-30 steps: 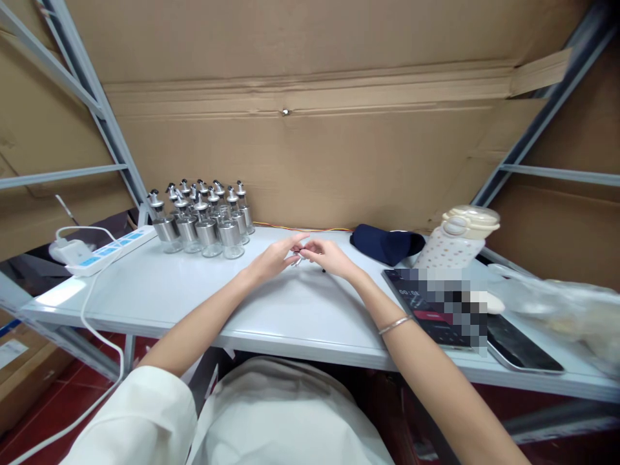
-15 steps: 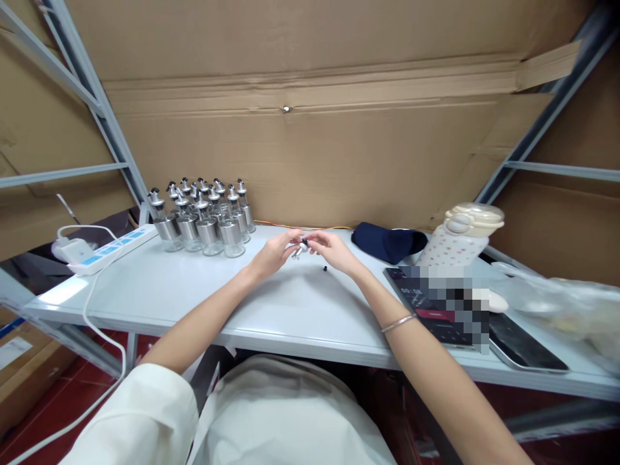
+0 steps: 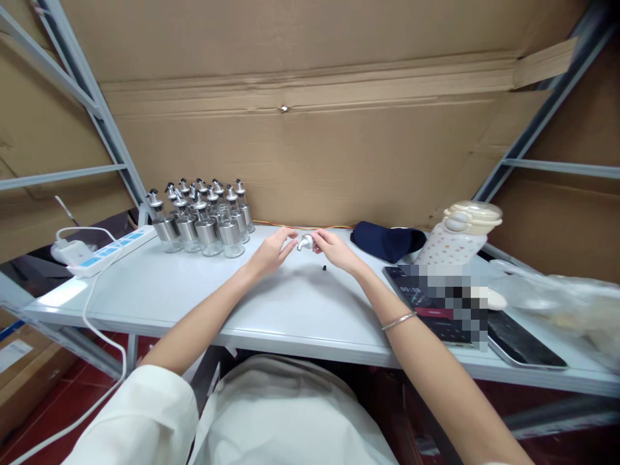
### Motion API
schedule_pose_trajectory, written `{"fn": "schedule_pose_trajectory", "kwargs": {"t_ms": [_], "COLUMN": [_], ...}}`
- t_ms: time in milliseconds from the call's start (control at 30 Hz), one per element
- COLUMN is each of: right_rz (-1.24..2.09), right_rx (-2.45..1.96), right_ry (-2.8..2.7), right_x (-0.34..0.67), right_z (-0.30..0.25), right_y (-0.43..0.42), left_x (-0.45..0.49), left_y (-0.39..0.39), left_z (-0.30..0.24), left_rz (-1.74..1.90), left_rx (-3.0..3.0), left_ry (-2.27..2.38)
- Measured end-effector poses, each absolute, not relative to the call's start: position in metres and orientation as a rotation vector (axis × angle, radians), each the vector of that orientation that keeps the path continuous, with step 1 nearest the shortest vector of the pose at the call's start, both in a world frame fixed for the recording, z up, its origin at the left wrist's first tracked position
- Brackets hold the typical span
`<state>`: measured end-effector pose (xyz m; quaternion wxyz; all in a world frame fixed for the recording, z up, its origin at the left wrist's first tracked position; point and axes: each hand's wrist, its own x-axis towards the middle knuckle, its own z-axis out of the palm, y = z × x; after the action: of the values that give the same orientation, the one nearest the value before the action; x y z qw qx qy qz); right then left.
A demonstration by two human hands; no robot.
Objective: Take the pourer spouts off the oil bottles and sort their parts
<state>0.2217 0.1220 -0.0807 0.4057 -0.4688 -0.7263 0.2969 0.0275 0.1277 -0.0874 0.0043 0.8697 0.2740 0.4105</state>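
Both of my hands meet above the middle of the white table (image 3: pixel 159 294). My right hand (image 3: pixel 334 250) pinches a small silver pourer spout (image 3: pixel 305 242) between thumb and fingertips. My left hand (image 3: pixel 272 251) is just left of it, fingers curled with their tips at the spout. A tiny black part (image 3: pixel 323 267) lies on the table under my right hand. Several glass bottles with steel sleeves and pourer tops (image 3: pixel 203 219) stand in a cluster at the back left.
A white power strip (image 3: pixel 109 248) with its cable lies at the left edge. A dark blue cloth (image 3: pixel 385 241), a cream dotted flask (image 3: pixel 458 239), a tablet (image 3: pixel 526 345) and a clear plastic bag (image 3: pixel 566 297) fill the right side. Cardboard lines the shelf behind.
The hands have lifted slightly off the table, and the silver spout now shows clearly between the fingertips, turned from how it was held before.
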Motion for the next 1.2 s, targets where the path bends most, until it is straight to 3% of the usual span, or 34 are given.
{"fn": "schedule_pose_trajectory", "kwargs": {"t_ms": [667,900,1200], "right_rz": [0.806,0.807,0.306], "right_rx": [-1.197,-1.060,-1.122], "right_ry": [-1.866,-1.842,-2.032], "right_x": [0.213,0.206,0.198], "right_z": [-0.079,-0.077,-0.076], "right_y": [0.109,0.105,0.101], "left_x": [0.031,0.026,0.017], "left_y": [0.125,0.133,0.142], "left_z": [-0.085,-0.081,-0.074], "left_rz": [1.101,0.937,0.846], "left_rx": [3.193,2.807,2.188], "left_ry": [0.972,1.022,0.896]}}
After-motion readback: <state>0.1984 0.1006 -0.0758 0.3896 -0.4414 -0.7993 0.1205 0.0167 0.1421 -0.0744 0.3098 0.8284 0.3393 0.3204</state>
